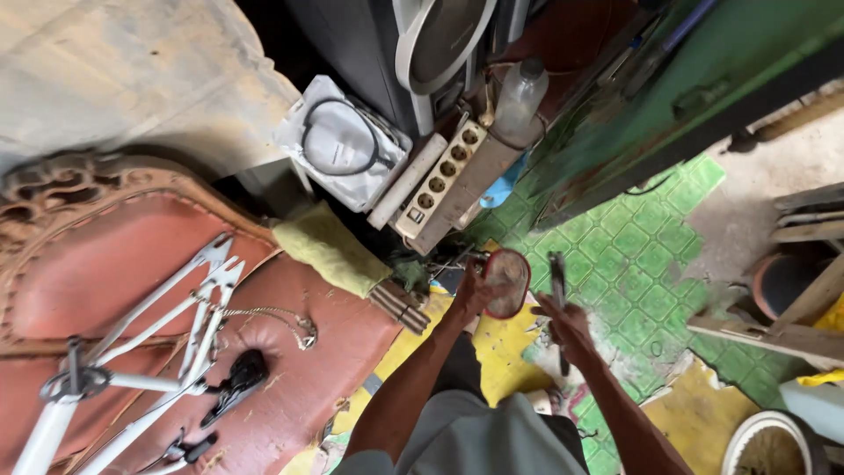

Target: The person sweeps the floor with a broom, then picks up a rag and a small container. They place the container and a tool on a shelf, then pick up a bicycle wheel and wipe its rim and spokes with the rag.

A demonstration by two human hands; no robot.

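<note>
Head view, looking down: the left hand (469, 295) grips a small clear jar (506, 281) with a red rim, held over the yellow and green floor (642, 255). The right hand (567, 327) clasps a dark tool (558, 290) just right of it. Keeping the jar level and steady seems wise.

- Both bare forearms reached up from the bottom centre of the frame toward its middle, spreading slightly apart like a narrow V.
- The left hand (473, 295) sat just left of centre, wrist bent, fingers curled closed around something held upright, thumb toward the viewer.
- The right hand (565, 327) lay a little lower and to the right of centre, back of the hand facing up, fingers wrapped closed in a grip.
- The two hands were near each other but did not touch.
</note>
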